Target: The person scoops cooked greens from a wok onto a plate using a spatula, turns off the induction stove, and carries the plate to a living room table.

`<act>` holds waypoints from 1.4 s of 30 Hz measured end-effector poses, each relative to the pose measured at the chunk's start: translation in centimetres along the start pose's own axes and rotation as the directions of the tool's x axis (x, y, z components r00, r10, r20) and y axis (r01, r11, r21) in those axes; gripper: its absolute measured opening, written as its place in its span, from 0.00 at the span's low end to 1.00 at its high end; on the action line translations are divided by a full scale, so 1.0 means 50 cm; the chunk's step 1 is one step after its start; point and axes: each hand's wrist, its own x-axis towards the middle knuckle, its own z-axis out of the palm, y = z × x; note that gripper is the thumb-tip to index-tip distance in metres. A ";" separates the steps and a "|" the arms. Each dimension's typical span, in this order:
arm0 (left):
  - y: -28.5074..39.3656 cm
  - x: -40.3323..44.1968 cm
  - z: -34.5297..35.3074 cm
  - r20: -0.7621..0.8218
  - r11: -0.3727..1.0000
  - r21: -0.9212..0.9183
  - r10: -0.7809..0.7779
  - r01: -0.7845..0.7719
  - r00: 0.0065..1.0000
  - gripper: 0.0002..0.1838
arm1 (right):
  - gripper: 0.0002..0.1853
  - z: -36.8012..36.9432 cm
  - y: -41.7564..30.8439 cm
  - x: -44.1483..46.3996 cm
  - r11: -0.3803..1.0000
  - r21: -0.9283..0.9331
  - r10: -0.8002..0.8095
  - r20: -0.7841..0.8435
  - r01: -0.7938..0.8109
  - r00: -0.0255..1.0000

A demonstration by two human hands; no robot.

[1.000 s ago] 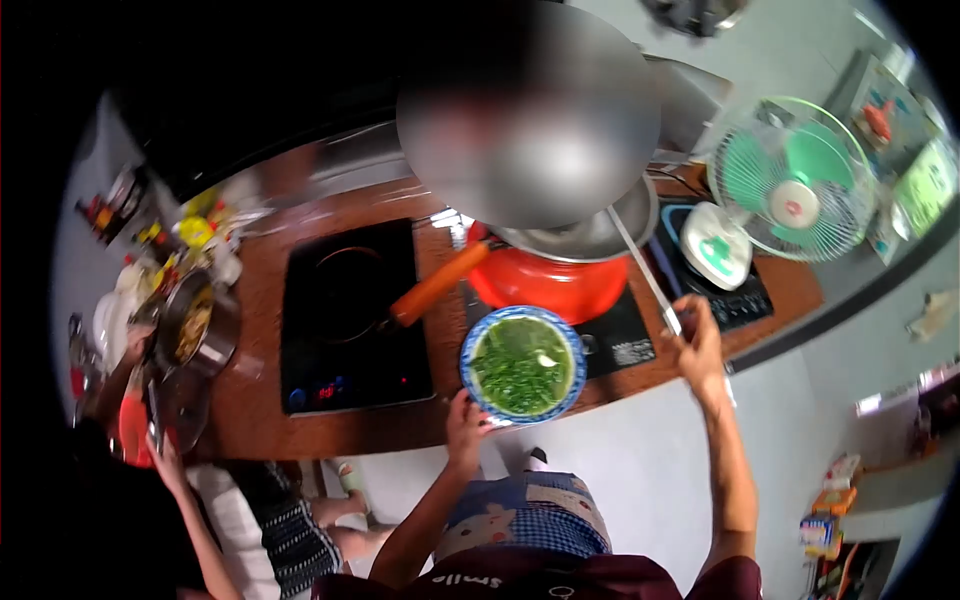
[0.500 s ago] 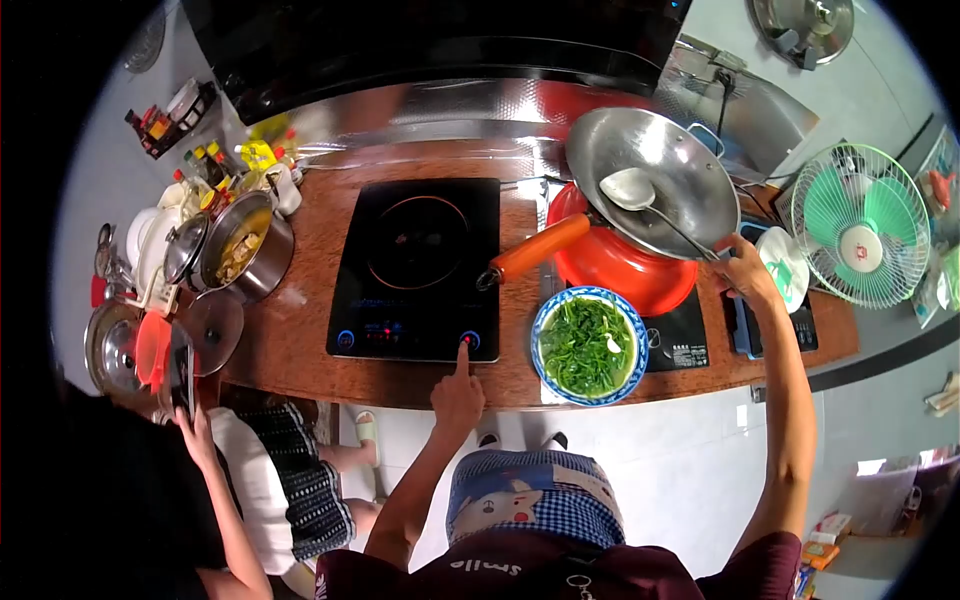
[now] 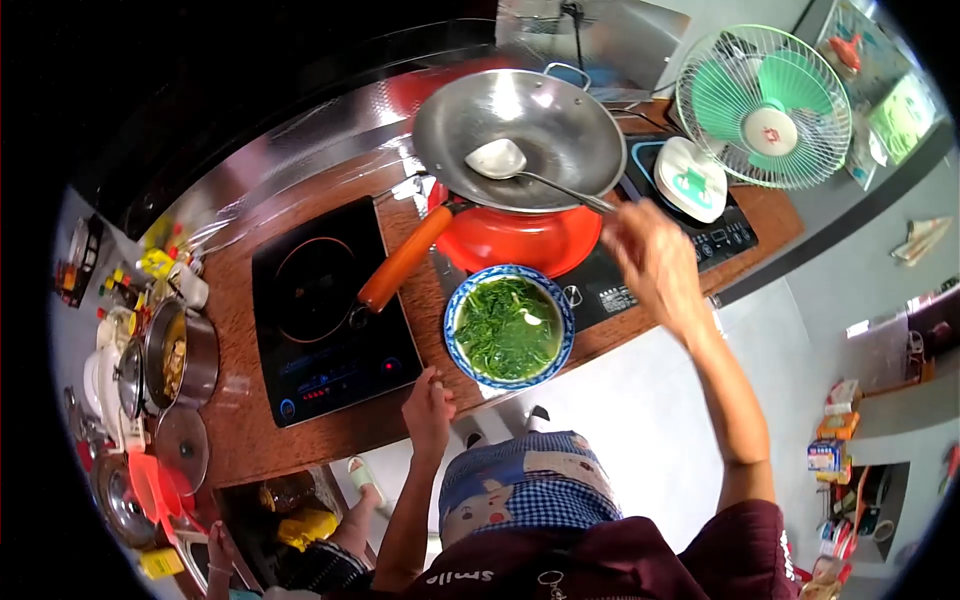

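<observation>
My left hand (image 3: 430, 415) is at the counter's front edge, its fingers loosely curled with nothing visible in them. Just beyond it lies a black induction cooktop (image 3: 335, 310), its display lit. My right hand (image 3: 655, 265), blurred by motion, is at the end of the handle of a metal spatula (image 3: 498, 160); whether it grips the handle is unclear. The spatula's blade rests in a steel wok (image 3: 565, 130) with an orange handle (image 3: 405, 260). Under the wok is a red basin (image 3: 520, 240). A blue-and-white bowl (image 3: 567, 325) of leafy greens (image 3: 505, 325) in liquid stands between my hands.
On the left are a steel pot (image 3: 205, 355) of food, a glass lid (image 3: 182, 450), bottles and a red strainer (image 3: 150, 490). Another person's hand (image 3: 220, 550) shows lower left. A green fan (image 3: 770, 125) and white container (image 3: 690, 180) stand right, the latter on another cooktop (image 3: 725, 235).
My left index finger has come off the cooktop's button, and the hand has drawn back. My view has turned right. The other person has mostly left view at lower left.
</observation>
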 end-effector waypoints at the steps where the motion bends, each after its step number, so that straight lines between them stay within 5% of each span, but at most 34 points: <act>1: -0.028 0.009 0.019 -0.006 0.997 -0.022 0.069 -0.069 0.998 0.18 | 0.06 0.009 0.006 -0.037 0.994 0.110 0.017 0.055 -0.023 0.998; 4: -0.071 0.056 0.045 0.017 0.945 0.182 0.274 -0.273 0.961 0.19 | 0.09 0.132 0.071 -0.173 0.894 0.298 0.258 0.270 -0.335 0.928; 6: -0.065 0.106 0.061 -0.010 0.809 0.412 0.463 -0.419 0.886 0.19 | 0.11 0.245 0.136 -0.260 0.867 0.182 0.378 0.368 -0.465 0.850; 8: -0.069 0.147 0.074 0.050 0.923 0.234 0.303 -0.306 0.952 0.19 | 0.14 0.284 0.127 -0.295 0.507 0.390 0.522 0.571 -0.769 0.633; 11: -0.162 0.239 0.091 0.255 0.994 -0.006 0.103 -0.105 0.961 0.19 | 0.14 0.336 0.130 -0.310 0.056 0.585 0.428 0.718 -0.809 0.549; 14: -0.027 0.203 0.066 0.390 0.946 -0.206 -0.155 0.250 0.908 0.19 | 0.13 0.360 0.113 -0.307 0.043 0.674 0.440 0.650 -0.738 0.620; 18: -0.022 0.206 0.053 0.425 0.938 -0.205 -0.174 0.281 0.889 0.20 | 0.12 0.385 0.112 -0.313 0.151 0.707 0.467 0.565 -0.691 0.680; 23: 0.011 0.190 0.052 0.429 0.962 -0.141 -0.154 0.235 0.890 0.21 | 0.14 0.449 0.138 -0.348 0.486 0.688 0.508 0.280 -0.540 0.815; 27: 0.043 0.154 0.052 0.447 0.969 -0.179 -0.072 0.169 0.891 0.21 | 0.14 0.345 0.082 -0.364 0.282 0.764 0.571 0.353 -0.581 0.741; 34: 0.082 0.070 0.124 0.541 0.991 -0.108 -0.004 0.074 0.841 0.19 | 0.12 0.236 0.100 -0.488 0.232 0.786 0.684 0.287 -0.573 0.670; 35: 0.081 0.057 0.150 0.582 0.972 -0.222 0.068 0.078 0.810 0.20 | 0.11 0.262 0.125 -0.525 0.266 0.776 0.707 0.246 -0.572 0.663; 37: 0.082 0.027 0.195 0.687 0.970 -0.193 0.027 0.146 0.726 0.20 | 0.11 0.244 0.154 -0.590 0.267 0.749 0.764 0.219 -0.606 0.607; 40: 0.110 -0.070 0.295 0.677 0.988 0.012 -0.119 0.151 0.726 0.22 | 0.11 0.160 0.190 -0.695 0.313 0.714 0.825 0.122 -0.626 0.552; 42: 0.130 -0.082 0.347 0.790 0.995 0.054 -0.091 0.080 0.606 0.21 | 0.09 0.123 0.195 -0.719 0.201 0.767 0.871 0.145 -0.609 0.469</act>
